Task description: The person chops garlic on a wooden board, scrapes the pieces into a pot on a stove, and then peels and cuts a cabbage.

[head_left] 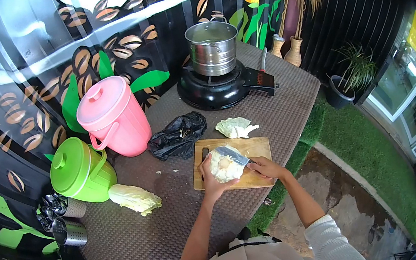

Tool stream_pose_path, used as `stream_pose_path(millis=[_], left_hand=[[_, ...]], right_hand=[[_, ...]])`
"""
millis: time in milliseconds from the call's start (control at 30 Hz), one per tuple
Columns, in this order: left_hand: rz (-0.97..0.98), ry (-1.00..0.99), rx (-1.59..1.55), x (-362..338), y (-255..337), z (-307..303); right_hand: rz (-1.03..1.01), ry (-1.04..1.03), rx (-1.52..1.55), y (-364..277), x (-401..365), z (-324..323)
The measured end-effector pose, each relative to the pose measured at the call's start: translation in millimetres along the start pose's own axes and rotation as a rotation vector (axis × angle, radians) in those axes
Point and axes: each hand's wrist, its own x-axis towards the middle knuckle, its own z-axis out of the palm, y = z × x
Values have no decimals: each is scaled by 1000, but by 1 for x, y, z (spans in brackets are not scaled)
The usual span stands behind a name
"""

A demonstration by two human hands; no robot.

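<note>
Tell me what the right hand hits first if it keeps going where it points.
Most likely the cabbage piece on the cutting board: the right hand, holding a knife, points left at it, with the left hand gripping its far side.

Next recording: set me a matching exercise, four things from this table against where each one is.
Things:
1. steel pot
2. cabbage
3. knife
4. black plastic bag

Places:
A. gripped in the right hand
B. on the black stove
C. on the table between the pink bucket and the cutting board
D. held by the left hand on the cutting board

Pairs: 1-B, 2-D, 3-A, 4-C
</note>
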Motion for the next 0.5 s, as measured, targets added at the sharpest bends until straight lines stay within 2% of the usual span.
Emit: stream_pose_path(millis=[100,167,300,367,500], left_hand=[[-13,-3,6,0,0,0],[14,31,-63,0,-2,3],[17,19,-50,-1,-8,2],[17,-16,-23,-2,-6,0],[17,-35,-27,-1,-9,-2]], right_hand=[[22,-17,44,5,5,1],[-206,186,-235,13,6,8],[-328,263,-282,0,-2,10],[3,-2,-40,-25,-9,-5],[47,-117,7,-11,6,-16]])
